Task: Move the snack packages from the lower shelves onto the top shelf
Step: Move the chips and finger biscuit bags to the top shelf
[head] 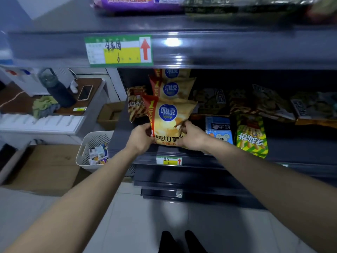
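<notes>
Here, we grip the front chip bag (169, 123) from both sides: our left hand (141, 138) curls its fingers round the bag's lower left edge, and our right hand (191, 138) pinches the lower right edge, fingers bent tight on the foil. The bag stands upright at the near edge of the lower shelf (200, 158), first in a row of matching chip bags (172, 88) running to the far side. A striped package (136, 105) sits just left of it, a blue bear package (219, 131) and a green stick-snack package (252, 137) to the right. Above, the upper shelf (228, 50) carries a purple package (138, 2). Left of the shelving, a white slotted basket (84, 152) on the floor holds crumpled wrappers (98, 154); behind it a small cardboard box (109, 114) stands open, its contents unclear.
</notes>
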Available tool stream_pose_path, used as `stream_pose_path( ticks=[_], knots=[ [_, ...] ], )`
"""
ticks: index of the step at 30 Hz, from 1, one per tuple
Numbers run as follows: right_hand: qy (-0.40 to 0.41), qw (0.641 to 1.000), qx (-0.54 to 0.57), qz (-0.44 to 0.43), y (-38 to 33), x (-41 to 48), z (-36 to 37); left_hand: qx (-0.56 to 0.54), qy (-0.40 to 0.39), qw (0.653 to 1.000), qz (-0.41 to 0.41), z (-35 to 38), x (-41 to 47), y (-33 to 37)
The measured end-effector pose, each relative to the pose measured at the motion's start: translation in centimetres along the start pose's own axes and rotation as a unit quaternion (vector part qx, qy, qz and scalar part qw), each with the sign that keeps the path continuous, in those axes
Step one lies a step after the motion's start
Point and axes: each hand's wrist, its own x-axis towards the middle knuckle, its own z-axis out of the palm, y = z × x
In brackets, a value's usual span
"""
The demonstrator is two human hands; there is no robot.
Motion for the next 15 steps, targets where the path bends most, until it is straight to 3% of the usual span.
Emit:
stream_pose_path(
  ticks=[15],
  knots=[
    [0.016, 0.997, -0.077, -0.016, 0.6, -2.7, -1.6, 0.004, 0.032, 0.998, -0.049, 0.3, -2.7, 1.8]
  ],
)
